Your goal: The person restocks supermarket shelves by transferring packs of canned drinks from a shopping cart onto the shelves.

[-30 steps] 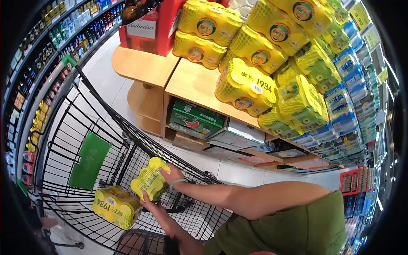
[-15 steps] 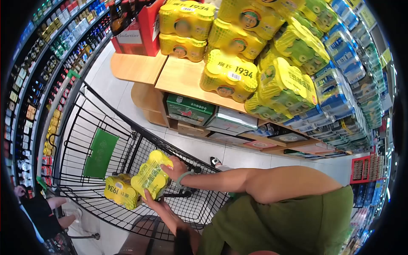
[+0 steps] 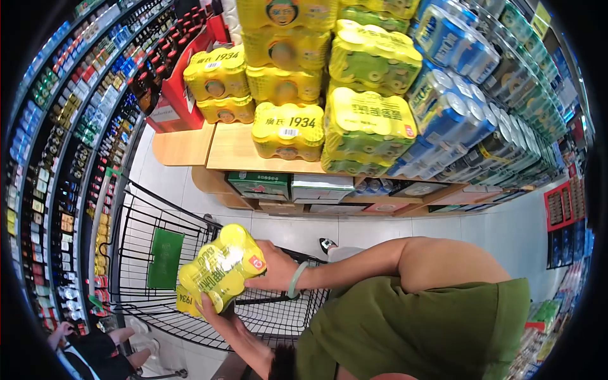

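Observation:
A yellow shrink-wrapped pack of cans (image 3: 218, 266) is held between both hands above the shopping cart (image 3: 130, 221). My right hand (image 3: 271, 265), with a pale bracelet at the wrist, grips the pack's right side. My left hand (image 3: 212, 310) holds its lower end, the fingers partly hidden behind it. Another yellow pack (image 3: 185, 302), marked 1934, shows at the lower left of the held one, which covers most of it. A green panel (image 3: 166, 258) hangs on the cart's wire side.
Yellow can packs (image 3: 288, 130) are stacked on a wooden display (image 3: 237, 149), beside blue can packs (image 3: 443, 107) and a red crate of bottles (image 3: 171, 107). Bottle shelves (image 3: 69, 126) line the left. A person (image 3: 104, 354) is at the lower left.
My view has shifted, so the display appears further left. The held pack now looks larger and closer and covers more of the other pack. Both hands keep their grip.

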Available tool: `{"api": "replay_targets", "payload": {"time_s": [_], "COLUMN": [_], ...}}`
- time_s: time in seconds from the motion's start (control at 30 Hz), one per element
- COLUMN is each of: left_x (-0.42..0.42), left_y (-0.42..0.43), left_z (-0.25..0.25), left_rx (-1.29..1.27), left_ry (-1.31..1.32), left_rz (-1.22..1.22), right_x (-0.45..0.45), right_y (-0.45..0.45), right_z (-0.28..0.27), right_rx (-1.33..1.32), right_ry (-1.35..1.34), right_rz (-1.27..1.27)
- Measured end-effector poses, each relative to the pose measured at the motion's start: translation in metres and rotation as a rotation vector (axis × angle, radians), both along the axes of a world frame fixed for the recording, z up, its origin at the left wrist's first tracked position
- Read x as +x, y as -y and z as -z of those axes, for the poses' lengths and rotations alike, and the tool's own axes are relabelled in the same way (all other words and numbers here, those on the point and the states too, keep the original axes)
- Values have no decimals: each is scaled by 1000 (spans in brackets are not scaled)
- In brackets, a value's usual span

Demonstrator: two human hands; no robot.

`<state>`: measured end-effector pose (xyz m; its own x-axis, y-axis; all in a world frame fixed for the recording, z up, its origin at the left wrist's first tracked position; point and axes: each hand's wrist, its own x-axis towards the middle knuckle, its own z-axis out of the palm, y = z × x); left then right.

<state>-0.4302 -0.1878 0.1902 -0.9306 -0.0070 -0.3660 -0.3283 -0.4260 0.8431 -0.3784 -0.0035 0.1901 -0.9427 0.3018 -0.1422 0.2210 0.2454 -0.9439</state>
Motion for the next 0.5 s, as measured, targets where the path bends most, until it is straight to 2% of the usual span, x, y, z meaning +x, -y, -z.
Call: {"api": "replay_targets", "payload": {"time_s": [0.07, 0.13, 0.2, 0.3, 0.37, 0.4, 0.5], "left_x": [1, 4, -2, -1, -2, -5, -10], "left_y": [-19, -47, -73, -119, -150, -164, -206], "left_z": [-28, -67, -80, -121, -141, -146, -157], "left_rx": [23, 10, 51, -2, 30, 29, 67], "left_ry": [-2, 29, -70, -62, -147, -151, -154], "left_rz": [60, 106, 135, 178, 332, 335, 543], "right_x": [11, 22, 33, 48, 60, 68, 88], "right_y": [-23, -45, -67, -100, -125, -138, -171], "right_z": [-31, -57, -85, -116, -136, -148, -169], "right_rx": [-6, 129, 137, 255, 319, 358, 487], "right_ry": [-53, -238, -251, -269, -293, -285, -278], "right_rz": [-5, 29, 75, 162, 221, 249, 351]}}
